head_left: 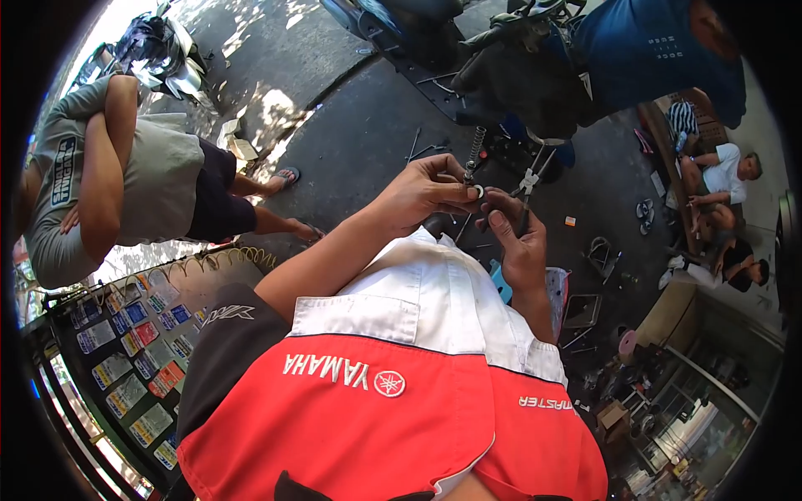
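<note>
My left hand (430, 196) is closed in front of my chest, its thumb and fingers pinching a slim metal part with a coil spring (477, 146) that sticks up past the fingertips. A small pale ring (479, 192) shows at the thumb tip, between the two hands. Close beside it on the right, my right hand (518, 238) has its thumb and fingers curled together near the ring. Whatever lies between those right fingers is dark and too small to name. Beyond my right hand is a silvery forked metal tool (528, 182).
A person with crossed arms (125, 179) stands at left, beside a board of colourful packets (138, 351). Ahead is a dark motorcycle (409, 33), and a person in a blue shirt (643, 54) bends at upper right. People sit on a bench (668, 179); tools and a tray (582, 311) lie at right.
</note>
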`<state>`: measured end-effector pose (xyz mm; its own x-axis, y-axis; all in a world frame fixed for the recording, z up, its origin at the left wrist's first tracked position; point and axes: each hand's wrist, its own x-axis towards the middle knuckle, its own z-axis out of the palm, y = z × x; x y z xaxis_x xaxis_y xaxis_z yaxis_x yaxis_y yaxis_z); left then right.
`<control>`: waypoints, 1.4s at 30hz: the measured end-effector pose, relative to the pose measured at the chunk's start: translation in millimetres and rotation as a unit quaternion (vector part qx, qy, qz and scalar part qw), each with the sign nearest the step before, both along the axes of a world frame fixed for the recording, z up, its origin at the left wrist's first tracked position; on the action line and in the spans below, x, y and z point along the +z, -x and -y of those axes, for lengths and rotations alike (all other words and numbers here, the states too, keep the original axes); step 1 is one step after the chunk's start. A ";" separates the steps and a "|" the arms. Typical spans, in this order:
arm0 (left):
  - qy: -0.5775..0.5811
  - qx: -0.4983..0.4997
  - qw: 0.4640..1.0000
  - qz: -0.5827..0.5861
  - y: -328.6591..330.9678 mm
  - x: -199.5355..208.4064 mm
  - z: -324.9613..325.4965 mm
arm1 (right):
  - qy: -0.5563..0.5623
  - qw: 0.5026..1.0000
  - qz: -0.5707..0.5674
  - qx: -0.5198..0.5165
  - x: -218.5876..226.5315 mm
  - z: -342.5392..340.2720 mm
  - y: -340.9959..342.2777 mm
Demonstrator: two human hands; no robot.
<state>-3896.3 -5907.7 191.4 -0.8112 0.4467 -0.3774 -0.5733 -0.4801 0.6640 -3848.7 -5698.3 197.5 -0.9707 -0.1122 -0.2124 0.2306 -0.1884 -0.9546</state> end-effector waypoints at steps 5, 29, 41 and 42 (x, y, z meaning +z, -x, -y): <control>0.051 -0.023 0.996 -0.063 2.1 5.5 -35.7 | -0.057 0.994 -0.073 -0.052 6.0 -13.3 7.6; 0.054 -0.099 0.981 -0.157 82.1 -13.5 35.5 | -0.036 0.993 -0.005 -0.116 -6.6 56.6 62.0; 0.138 -0.074 0.962 -0.223 91.6 -4.9 72.8 | -0.160 0.978 -0.078 -0.109 -7.2 93.2 80.3; 0.144 -0.076 0.962 -0.219 92.4 -4.3 71.8 | -0.145 0.980 -0.080 -0.106 -6.1 92.5 80.7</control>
